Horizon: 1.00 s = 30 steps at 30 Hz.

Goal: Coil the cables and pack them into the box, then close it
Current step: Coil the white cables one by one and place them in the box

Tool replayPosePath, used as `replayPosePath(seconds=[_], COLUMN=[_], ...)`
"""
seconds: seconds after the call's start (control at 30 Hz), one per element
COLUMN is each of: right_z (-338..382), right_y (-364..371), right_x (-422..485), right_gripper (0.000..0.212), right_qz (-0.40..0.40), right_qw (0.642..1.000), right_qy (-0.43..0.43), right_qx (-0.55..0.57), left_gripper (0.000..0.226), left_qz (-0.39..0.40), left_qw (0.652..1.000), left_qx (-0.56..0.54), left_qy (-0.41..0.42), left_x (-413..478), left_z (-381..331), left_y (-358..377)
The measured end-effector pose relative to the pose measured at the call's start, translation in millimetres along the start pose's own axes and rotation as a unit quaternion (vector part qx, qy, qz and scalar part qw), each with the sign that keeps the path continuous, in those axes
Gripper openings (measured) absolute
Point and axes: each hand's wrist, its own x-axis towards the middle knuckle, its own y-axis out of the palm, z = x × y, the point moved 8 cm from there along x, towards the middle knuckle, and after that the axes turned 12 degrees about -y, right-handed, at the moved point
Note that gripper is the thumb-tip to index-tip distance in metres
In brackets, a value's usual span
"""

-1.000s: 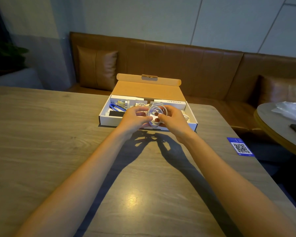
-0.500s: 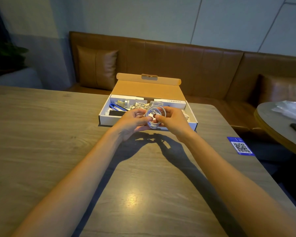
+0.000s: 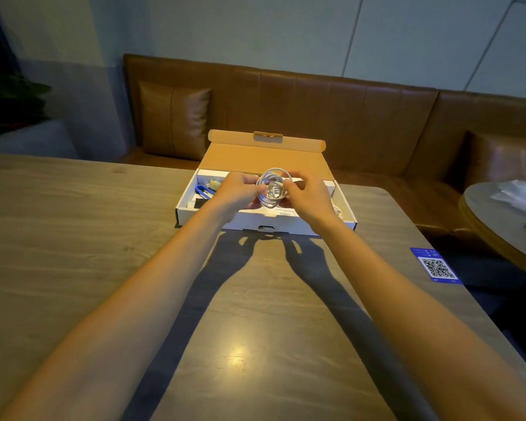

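L hand [image 3: 237, 192] & R hand [image 3: 309, 198] both pinch white cable coil [image 3: 273, 187] w/ curled fingers, held above open box [image 3: 268, 221], box at desk [image 3: 73, 253] far edge, lid up

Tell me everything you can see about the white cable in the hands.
The white cable is thin, smooth and plastic-looking, wound into a small round coil of several loops, with some turns bunched across its middle. It stands roughly upright, facing the camera, over the open box. The left hand pinches its left side and the right hand its right. Its plugs cannot be made out.
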Motion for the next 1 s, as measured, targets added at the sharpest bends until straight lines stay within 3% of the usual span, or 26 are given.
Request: replayPosePath(seconds=[0.13, 0.4, 0.57, 0.77, 1.0], right_z=[-19, -57, -61, -66, -65], right_y=[0, 6, 4, 4, 3], right_x=[14, 31, 34, 34, 34], right_gripper=[0.036, 0.021, 0.023, 0.016, 0.020], right_qz=[0.029, 0.085, 0.094, 0.122, 0.121], right_qw=[0.998, 0.982, 0.976, 0.956, 0.955], right_qy=[0.021, 0.050, 0.028, 0.020, 0.004], right_qx=[-0.055, -0.162, -0.194, -0.265, -0.271], left_gripper=[0.016, 0.035, 0.040, 0.043, 0.038], left_qz=[0.018, 0.009, -0.035, -0.110, -0.080], left_qw=[0.992, 0.936, 0.901, 0.897, 0.926], left_qx=[0.122, 0.353, 0.431, 0.424, 0.364], left_qy=[-0.016, 0.015, 0.037, 0.060, 0.062], left_x=[22, 50, 52, 57, 58], left_z=[2, 14, 12, 4, 11], left_y=[10, 34, 43, 34, 21])
